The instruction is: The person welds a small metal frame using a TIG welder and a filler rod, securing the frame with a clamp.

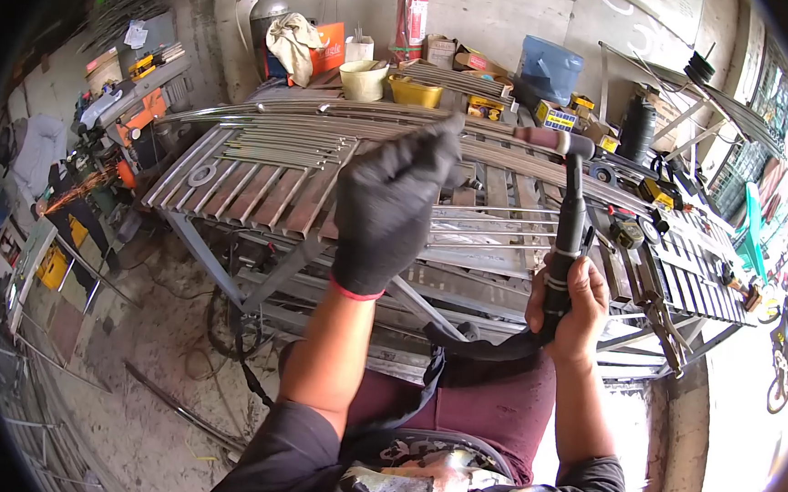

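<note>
My right hand point(583, 307), bare, is wrapped round the black handle of a TIG welding torch point(573, 204). The torch stands upright, its head bent left and ending in a pinkish ceramic cup point(537, 137). From the handle's bottom a black sleeved cable point(496, 347) runs left across my lap. In a black glove with a red cuff, my left hand point(388, 204) is raised left of the torch, apart from it. Its fingers are pressed together near the cup's level; what they hold, if anything, is hidden. Behind it, thin metal rods point(495, 232) lie on the slatted metal table point(274, 203).
More rods point(282, 144) and metal rings point(202, 175) lie at left. A tape measure point(628, 233) and locking pliers point(664, 331) are right of the torch. Behind stand a fire extinguisher point(412, 17) and gas cylinder point(268, 10). Far left, sparks point(78, 189) fly beside another person point(40, 153).
</note>
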`<state>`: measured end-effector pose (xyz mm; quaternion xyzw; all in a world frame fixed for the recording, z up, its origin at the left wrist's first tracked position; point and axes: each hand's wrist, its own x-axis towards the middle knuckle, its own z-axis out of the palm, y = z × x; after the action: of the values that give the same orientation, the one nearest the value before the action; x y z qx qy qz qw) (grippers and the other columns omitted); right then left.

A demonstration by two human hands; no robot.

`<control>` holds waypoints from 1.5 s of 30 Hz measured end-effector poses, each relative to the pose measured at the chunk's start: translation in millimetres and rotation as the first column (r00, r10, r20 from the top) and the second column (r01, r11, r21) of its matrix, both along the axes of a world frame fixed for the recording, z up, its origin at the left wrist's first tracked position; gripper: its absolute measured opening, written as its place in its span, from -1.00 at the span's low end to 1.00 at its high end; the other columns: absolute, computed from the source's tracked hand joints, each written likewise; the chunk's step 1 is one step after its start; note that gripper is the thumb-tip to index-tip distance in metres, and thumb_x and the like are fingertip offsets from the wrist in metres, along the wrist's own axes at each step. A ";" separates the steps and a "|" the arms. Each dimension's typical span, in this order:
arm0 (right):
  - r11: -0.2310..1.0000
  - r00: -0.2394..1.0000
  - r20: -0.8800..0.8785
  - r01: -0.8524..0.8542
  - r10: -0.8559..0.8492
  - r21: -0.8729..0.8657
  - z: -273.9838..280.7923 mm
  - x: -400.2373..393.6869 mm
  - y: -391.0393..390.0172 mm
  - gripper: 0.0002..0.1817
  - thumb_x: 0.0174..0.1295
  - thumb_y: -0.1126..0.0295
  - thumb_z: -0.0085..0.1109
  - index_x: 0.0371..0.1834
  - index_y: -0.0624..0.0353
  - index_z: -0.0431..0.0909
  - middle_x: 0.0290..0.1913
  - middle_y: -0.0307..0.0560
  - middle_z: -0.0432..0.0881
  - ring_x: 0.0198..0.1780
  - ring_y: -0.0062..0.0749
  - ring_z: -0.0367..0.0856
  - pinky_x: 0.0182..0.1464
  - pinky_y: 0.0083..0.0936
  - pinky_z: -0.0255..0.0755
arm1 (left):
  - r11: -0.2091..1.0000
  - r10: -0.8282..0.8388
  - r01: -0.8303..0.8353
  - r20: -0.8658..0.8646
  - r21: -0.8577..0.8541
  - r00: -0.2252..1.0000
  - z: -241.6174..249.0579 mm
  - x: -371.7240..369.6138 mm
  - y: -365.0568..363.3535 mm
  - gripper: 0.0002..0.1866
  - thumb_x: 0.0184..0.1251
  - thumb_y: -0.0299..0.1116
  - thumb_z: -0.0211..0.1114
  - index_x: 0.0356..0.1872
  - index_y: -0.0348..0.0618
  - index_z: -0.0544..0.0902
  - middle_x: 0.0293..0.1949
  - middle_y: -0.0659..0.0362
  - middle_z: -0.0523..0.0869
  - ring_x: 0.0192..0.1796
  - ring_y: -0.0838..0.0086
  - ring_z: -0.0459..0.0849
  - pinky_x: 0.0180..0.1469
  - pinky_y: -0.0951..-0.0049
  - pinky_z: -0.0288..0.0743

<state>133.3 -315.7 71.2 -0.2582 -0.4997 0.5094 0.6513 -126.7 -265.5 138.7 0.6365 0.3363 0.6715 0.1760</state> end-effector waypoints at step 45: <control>0.988 0.951 0.286 -0.141 0.117 0.063 3.1 31.6 0.6 -0.49 0.66 -0.04 0.24 0.01 0.32 0.63 -0.51 -0.04 0.66 -0.69 -0.51 0.49 -0.63 -0.58 0.31 | 0.997 0.054 0.003 -0.699 0.079 0.713 39.1 -33.9 -18.0 -0.73 0.49 -0.13 0.51 -0.10 -0.12 0.92 -0.40 -0.06 0.79 -0.36 0.03 0.75 -0.20 0.12 0.63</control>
<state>164.9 -315.1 74.2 -0.2675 -0.6237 0.4879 0.5490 -160.5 -283.5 177.8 0.8447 0.3613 0.3947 0.0025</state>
